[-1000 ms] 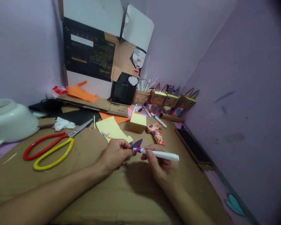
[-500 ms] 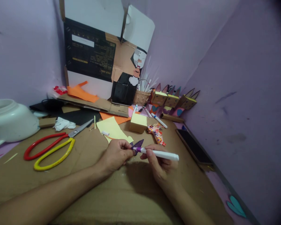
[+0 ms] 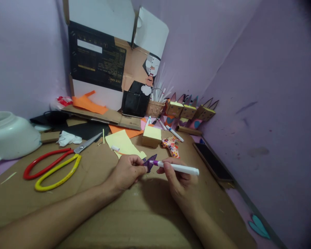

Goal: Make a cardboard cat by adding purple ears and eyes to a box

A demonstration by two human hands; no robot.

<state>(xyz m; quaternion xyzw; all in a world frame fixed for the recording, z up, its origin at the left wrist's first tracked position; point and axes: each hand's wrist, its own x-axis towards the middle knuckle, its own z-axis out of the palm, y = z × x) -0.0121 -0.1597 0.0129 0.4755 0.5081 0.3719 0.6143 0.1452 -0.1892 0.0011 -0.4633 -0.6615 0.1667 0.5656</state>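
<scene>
My left hand (image 3: pixel 128 171) pinches a small pointed piece coloured purple (image 3: pixel 151 163) between thumb and fingers, just above the brown cardboard surface. In my right hand (image 3: pixel 180 180) is a white marker (image 3: pixel 182 168) with a purple end, held like a pen. Its tip meets the purple piece, or is very near it. Beyond my hands lies a cut sheet of yellow paper (image 3: pixel 123 142). A small cardboard box with a yellow top (image 3: pixel 151 135) and a floral patterned piece (image 3: pixel 171 145) are close behind the marker.
Scissors (image 3: pixel 75 152) with red and yellow handles lie at left, near a white ceramic vessel (image 3: pixel 12 138). A phone (image 3: pixel 212 162) rests along the right edge. At the back stand an opened box (image 3: pixel 97 57), a basket of markers (image 3: pixel 154 109) and several cardboard figures with ears (image 3: pixel 189 112).
The marker tip has shifted slightly right and up along the purple piece, uncovering more of it. Both hands keep their grips; the whole view has shifted slightly.
</scene>
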